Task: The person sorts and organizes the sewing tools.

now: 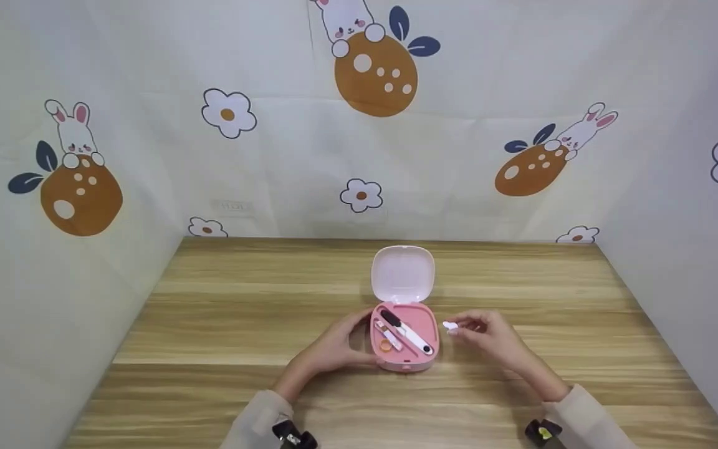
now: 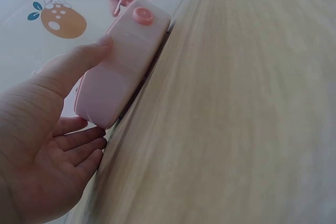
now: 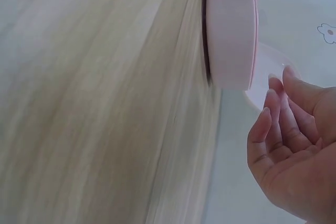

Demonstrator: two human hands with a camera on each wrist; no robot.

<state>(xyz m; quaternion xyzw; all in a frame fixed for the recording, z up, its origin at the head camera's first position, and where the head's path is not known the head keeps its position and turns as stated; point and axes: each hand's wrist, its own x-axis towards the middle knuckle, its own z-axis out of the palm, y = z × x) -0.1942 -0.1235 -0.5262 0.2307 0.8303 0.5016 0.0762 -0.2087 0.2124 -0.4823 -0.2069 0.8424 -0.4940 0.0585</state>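
A pink case [image 1: 406,360] stands on the table with its lid [image 1: 402,274] swung up at the back. My left hand [image 1: 334,346] grips the case's left side, thumb at the front corner and fingers at the back corner. Inside lie a white-handled tool with a dark head [image 1: 414,337], a small nail clipper [image 1: 387,335] and a yellow-orange round piece [image 1: 386,345]. To the right of the case, my right hand [image 1: 490,335] pinches a small white piece [image 1: 450,325] between thumb and fingertips. In the right wrist view, fingers hide that piece.
The wooden table [image 1: 228,299] reaches back to a pale wall cloth [image 1: 290,156] printed with rabbits, oranges and flowers. Similar cloth hangs along both sides. A round clasp [image 2: 143,16] sticks out from the case's front.
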